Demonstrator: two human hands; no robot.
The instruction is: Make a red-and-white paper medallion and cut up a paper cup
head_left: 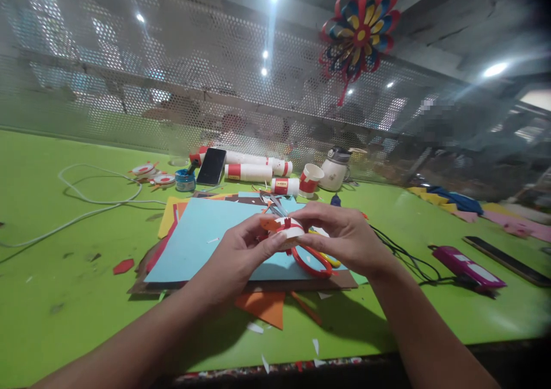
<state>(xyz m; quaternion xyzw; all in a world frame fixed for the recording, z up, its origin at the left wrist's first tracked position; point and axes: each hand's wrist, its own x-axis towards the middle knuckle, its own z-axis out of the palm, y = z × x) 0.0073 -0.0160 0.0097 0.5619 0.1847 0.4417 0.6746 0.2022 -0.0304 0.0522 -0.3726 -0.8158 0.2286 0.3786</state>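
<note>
Both my hands meet over the middle of the green table (64, 297). My left hand (235, 257) and my right hand (344, 237) pinch a small paper craft piece (284, 229) of white, red and orange strips between their fingers. The piece is held just above a light blue paper sheet (202, 240) that tops a stack of coloured sheets. Red-handled scissors (312, 260) lie on the stack under my right hand, partly hidden by it.
Behind the stack lie white and red glue tubes (249, 172), a black phone (212, 166), a blue pot (185, 180), a cup (310, 179) and a white jug (336, 170). A white cable (86, 199) loops at left. A pink device (467, 267) lies right. A paper flower (360, 30) hangs on the mesh wall.
</note>
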